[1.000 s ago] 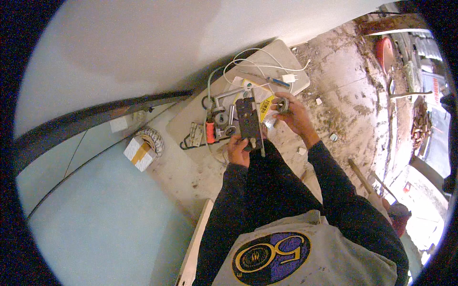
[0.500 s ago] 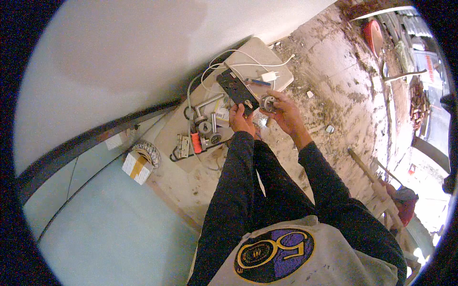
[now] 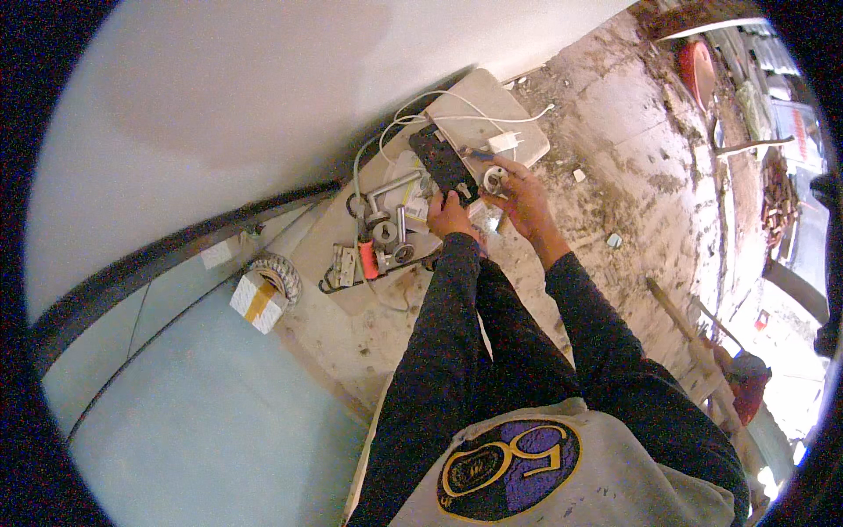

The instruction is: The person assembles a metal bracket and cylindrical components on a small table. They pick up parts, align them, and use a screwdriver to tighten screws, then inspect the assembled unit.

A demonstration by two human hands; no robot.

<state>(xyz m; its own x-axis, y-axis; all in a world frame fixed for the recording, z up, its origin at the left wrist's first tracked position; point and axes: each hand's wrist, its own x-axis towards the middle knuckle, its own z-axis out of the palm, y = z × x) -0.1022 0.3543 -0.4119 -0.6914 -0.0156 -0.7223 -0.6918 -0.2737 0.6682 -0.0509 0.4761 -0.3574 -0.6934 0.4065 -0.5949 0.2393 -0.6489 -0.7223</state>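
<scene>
Head view: left hand [image 3: 450, 213] fingers grip black lock [image 3: 435, 151], right hand [image 3: 527, 204] fingers pinch metal ring [image 3: 493, 180], near front edge of bench [image 3: 500, 99]. Lock likely heavy, rigid; hold by sides.

Black sleeves [image 3: 430, 338], a matching pair, ran long, right to the wrists! Beyond them I had a bare left hand [image 3: 450, 217], a bare right hand [image 3: 525, 206]. Then the grey top [image 3: 645, 465], dark-specked, and across it a rounded emblem [image 3: 511, 467]: purple, black, gold-rimmed! Black trousers [image 3: 527, 338], too, filled my feed.
</scene>
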